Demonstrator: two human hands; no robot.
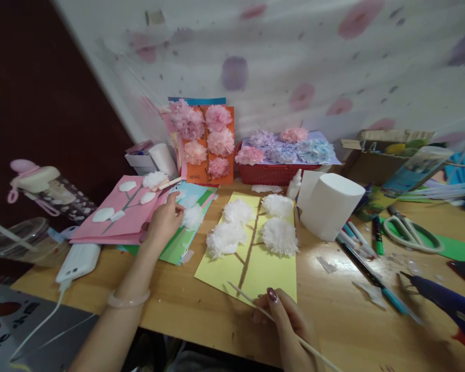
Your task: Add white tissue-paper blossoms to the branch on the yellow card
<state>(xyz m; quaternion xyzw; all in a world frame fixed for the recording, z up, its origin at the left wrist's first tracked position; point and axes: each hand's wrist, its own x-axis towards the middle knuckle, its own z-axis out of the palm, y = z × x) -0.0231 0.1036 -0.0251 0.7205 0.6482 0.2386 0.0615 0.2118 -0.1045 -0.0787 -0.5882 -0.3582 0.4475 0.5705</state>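
My left hand (163, 221) reaches out to a white tissue-paper flower (192, 216) lying on a green and blue card, fingers curled on its edge. My right hand (285, 320) is closed on a thin wooden stick (256, 306) near the table's front edge. The stick's tip rests on the lower part of a yellow card (256, 268). That card carries a brown branch and several white tissue flowers (279, 235).
A pink card with white petals (118, 212) lies left. An orange card of pink flowers (211, 142) and a red basket (273, 173) stand behind. White paper roll (331, 204), markers (358, 243), green scissors (408, 232) and a glue gun (449, 302) are right. A white phone (79, 261) lies left.
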